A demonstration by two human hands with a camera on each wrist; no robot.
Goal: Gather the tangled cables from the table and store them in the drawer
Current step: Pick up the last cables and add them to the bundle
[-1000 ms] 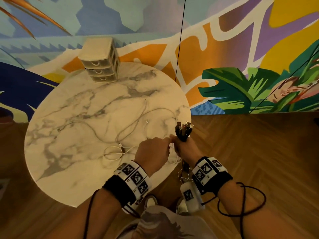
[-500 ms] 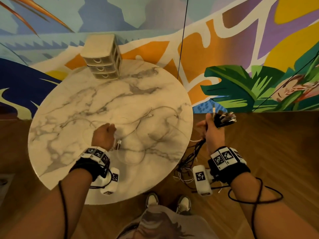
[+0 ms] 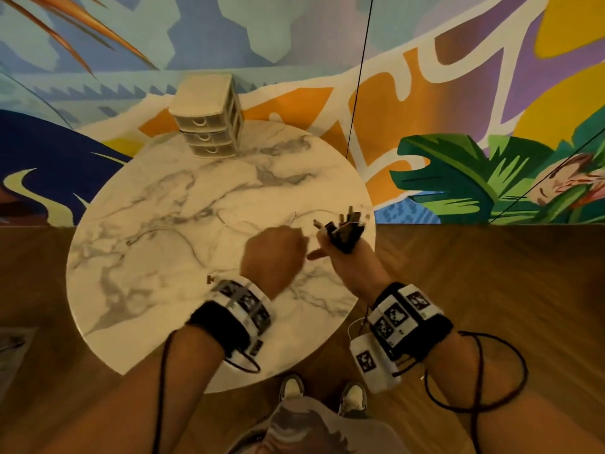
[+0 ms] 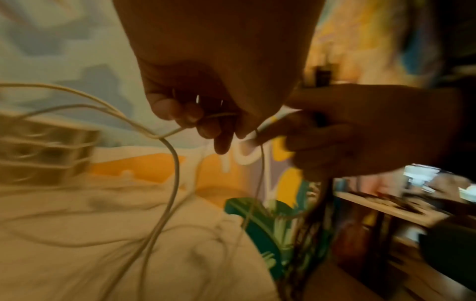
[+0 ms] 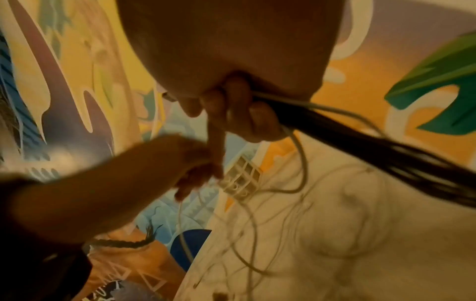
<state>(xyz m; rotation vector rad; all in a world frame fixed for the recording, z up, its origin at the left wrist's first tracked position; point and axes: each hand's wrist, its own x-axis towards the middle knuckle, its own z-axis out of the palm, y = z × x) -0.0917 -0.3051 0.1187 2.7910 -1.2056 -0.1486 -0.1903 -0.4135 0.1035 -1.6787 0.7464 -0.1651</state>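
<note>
Over the right part of the round marble table point(image 3: 137, 306), my right hand point(image 3: 337, 253) grips a bundle of black cables point(image 3: 343, 232) with their plugs sticking up. The bundle's dark strands point(image 5: 386, 146) trail out of the fist, and its index finger points at my left hand. My left hand point(image 3: 294, 249), right beside it, pinches a thin white cable point(image 4: 175, 130) with curled fingers. More thin white cables point(image 3: 183, 239) lie in loose loops on the table. The small beige drawer unit point(image 3: 209, 126) stands at the table's far edge with all three drawers closed.
A painted mural wall point(image 3: 458, 93) rises directly behind the table. Wood floor point(image 3: 491, 290) lies to the right and near side. My shoes point(image 3: 327, 393) stand close to the table's near edge. Black sensor leads point(image 3: 474, 371) loop off my right forearm.
My left hand has come back from the left of the table with a white cable. My right hand has swung in from beyond the table's edge, so both hands now meet.
</note>
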